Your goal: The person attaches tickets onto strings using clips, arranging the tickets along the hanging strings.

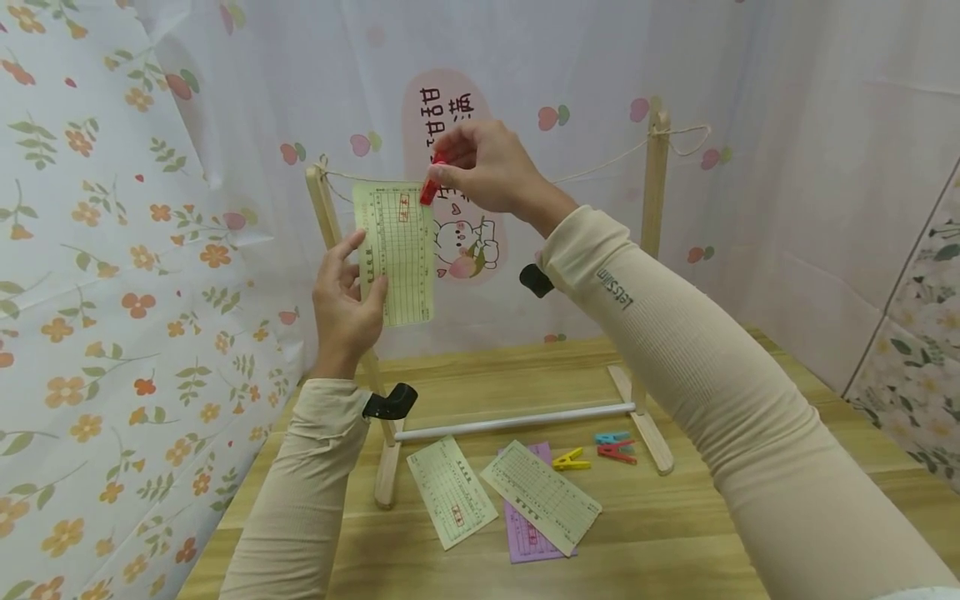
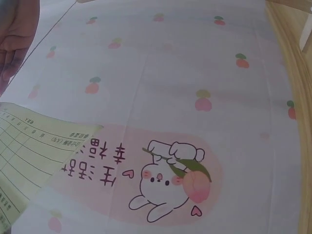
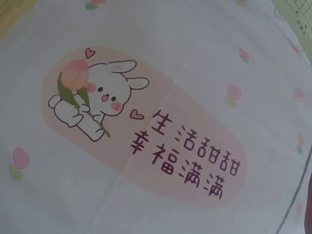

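Note:
A pale yellow-green printed slip (image 1: 405, 275) hangs upright at the left end of a thin string (image 1: 600, 169). My left hand (image 1: 348, 304) holds the slip by its left side, thumb in front. My right hand (image 1: 491, 167) pinches a red clothespin (image 1: 429, 190) at the slip's upper right corner, by the string. Whether its jaws grip the paper I cannot tell. In the left wrist view, part of the slip (image 2: 34, 156) shows at the left edge, below the right hand (image 2: 17, 36). The right wrist view catches only a corner of the slip (image 3: 300, 17).
Two wooden posts (image 1: 654, 192) carry the string, joined low down by a white rod (image 1: 517, 422). On the wooden table (image 1: 652, 533) lie two green slips (image 1: 452, 492), a purple slip (image 1: 525, 542), a yellow clothespin (image 1: 572, 460), a blue clothespin (image 1: 611, 437) and another red clothespin (image 1: 617, 452).

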### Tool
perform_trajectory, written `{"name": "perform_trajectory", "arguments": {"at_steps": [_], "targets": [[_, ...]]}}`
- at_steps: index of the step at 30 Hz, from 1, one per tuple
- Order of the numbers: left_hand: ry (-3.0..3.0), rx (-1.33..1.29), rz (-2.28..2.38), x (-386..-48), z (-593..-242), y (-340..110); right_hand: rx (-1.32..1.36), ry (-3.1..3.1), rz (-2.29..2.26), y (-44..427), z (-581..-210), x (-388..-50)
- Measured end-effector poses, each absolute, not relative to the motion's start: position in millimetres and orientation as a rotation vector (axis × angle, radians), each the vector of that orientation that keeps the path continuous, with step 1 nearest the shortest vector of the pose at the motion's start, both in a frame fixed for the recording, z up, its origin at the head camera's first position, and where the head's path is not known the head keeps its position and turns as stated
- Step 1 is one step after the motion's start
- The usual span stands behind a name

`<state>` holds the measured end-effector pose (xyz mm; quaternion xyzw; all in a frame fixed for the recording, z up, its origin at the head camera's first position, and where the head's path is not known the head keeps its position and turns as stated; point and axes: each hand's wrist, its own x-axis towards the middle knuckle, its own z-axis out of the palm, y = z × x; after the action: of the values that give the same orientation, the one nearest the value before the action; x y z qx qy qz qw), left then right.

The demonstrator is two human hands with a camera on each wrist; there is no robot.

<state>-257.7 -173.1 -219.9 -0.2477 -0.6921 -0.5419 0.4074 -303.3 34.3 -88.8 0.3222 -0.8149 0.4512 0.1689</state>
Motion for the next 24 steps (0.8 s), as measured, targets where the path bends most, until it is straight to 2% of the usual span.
{"name": "perform_trajectory", "arguments": {"at_steps": [14, 24], "targets": [[-1.702, -0.650, -1.426, -255, -228, -178, 0.855, -2.191, 1.428, 22, -86, -302], [-1.717, -0.618, -1.381, -257, -221, -176, 0.783, -2.164, 1.427, 14, -82, -303]]}}
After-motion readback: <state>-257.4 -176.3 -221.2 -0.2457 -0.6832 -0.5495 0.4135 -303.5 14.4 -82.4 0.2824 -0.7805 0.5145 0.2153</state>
